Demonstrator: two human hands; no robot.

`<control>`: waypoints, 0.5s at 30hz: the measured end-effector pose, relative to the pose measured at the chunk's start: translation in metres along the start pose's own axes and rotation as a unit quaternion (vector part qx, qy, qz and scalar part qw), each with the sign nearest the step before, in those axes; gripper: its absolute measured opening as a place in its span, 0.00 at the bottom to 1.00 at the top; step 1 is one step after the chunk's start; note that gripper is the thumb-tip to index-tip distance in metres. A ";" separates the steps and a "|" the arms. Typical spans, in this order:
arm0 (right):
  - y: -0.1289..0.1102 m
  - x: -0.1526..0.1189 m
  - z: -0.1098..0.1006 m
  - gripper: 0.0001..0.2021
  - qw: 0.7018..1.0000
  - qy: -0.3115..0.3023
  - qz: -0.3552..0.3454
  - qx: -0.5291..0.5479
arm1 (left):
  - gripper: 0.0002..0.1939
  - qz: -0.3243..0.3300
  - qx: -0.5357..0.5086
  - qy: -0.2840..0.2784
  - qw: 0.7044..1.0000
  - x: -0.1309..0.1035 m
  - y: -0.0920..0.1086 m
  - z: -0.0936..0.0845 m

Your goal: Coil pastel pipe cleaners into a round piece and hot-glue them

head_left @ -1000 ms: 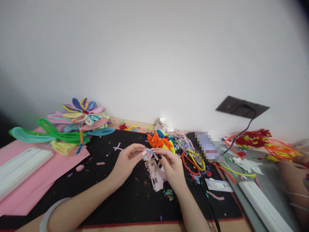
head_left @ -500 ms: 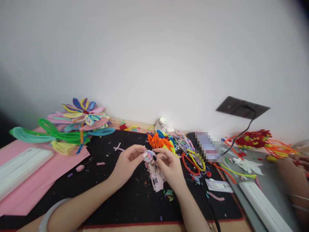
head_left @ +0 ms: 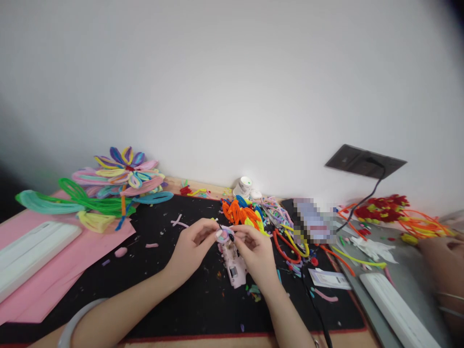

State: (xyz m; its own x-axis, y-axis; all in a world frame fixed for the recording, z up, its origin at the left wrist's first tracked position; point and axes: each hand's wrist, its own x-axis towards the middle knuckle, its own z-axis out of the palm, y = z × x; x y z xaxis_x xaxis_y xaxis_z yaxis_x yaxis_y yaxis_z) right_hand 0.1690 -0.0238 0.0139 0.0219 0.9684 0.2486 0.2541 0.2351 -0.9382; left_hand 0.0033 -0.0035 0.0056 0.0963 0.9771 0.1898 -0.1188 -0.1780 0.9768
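Note:
A small round coil of pastel pipe cleaner, lilac and pink, is pinched between my two hands above the black mat. My left hand is closed, its thumb and forefinger on the coil's left side. From the right, my right hand grips the coil's other edge with closed fingers. Beneath it lies a pale pink object with a small dark patch, partly covered by my hands; its kind I cannot make out. Bundles of orange pipe cleaners lie just behind my fingers.
A pipe-cleaner flower rests on pink sheets at left, near a long white case. Scraps litter the black mat. Behind stands a paper cup. A black cable crosses at right, near a co-worker's hand.
My fingers have shifted slightly around the coil, which sits at a slightly different angle. The co-worker's hand at the far right has moved a little.

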 end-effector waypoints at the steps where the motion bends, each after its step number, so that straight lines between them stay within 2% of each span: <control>1: 0.000 0.000 0.000 0.06 1.000 0.000 -0.001 -0.001 | 0.01 0.003 0.002 -0.003 1.000 0.000 0.000 0.000; 15: 0.000 -0.001 -0.002 0.08 1.000 -0.020 -0.006 0.001 | 0.01 0.005 0.018 -0.012 1.000 0.000 -0.002 -0.001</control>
State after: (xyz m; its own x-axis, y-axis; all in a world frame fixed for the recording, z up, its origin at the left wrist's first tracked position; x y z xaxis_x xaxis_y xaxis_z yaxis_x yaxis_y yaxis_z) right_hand 0.1704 -0.0246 0.0140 -0.0198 0.9681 0.2498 0.2528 0.2466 -0.9356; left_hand 0.0027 -0.0030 0.0037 0.1194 0.9723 0.2009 -0.0835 -0.1917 0.9779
